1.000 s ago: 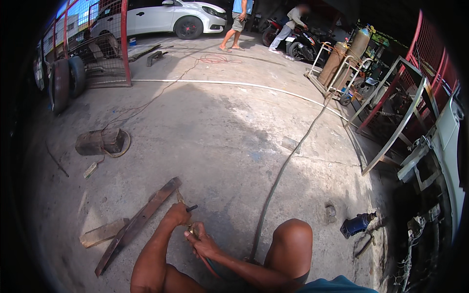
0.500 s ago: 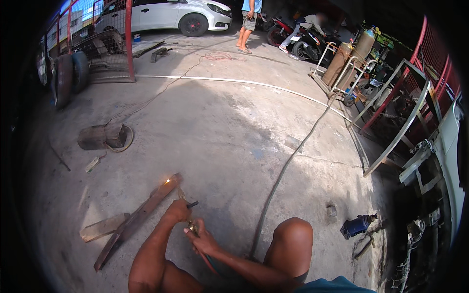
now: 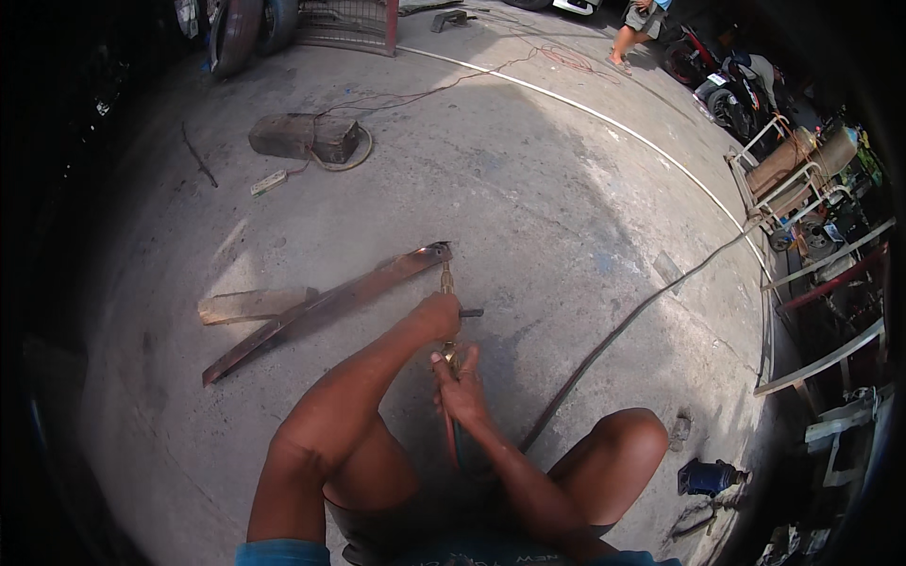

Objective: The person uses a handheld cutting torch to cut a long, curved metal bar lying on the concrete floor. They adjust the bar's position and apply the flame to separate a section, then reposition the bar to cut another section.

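A brass cutting torch (image 3: 447, 275) is in both my hands, with its tip by the far end of a rusty steel bar (image 3: 330, 309). My left hand (image 3: 437, 316) is closed round the torch's front part, and a short black piece (image 3: 472, 312) sticks out to the right beside it. Lower down, my right hand (image 3: 461, 385) grips the torch's brass rear end. Red and green hoses (image 3: 450, 439) run from there toward my legs. The bar slants across the floor, resting on a pale wood block (image 3: 247, 307) near its left end.
A dark hose (image 3: 604, 330) curves over the concrete to gas cylinders (image 3: 783, 162) on a cart. A timber block (image 3: 302, 139) with a cable and an extension socket (image 3: 269, 183) lie farther left. A blue bottle jack (image 3: 710, 477) is at right; a person (image 3: 634, 33) stands far off.
My view has tilted down and turned, shifting the scene. The bright glow on the bar is gone from sight, and the torch tip is now at the bar's end. Both hands keep their hold.
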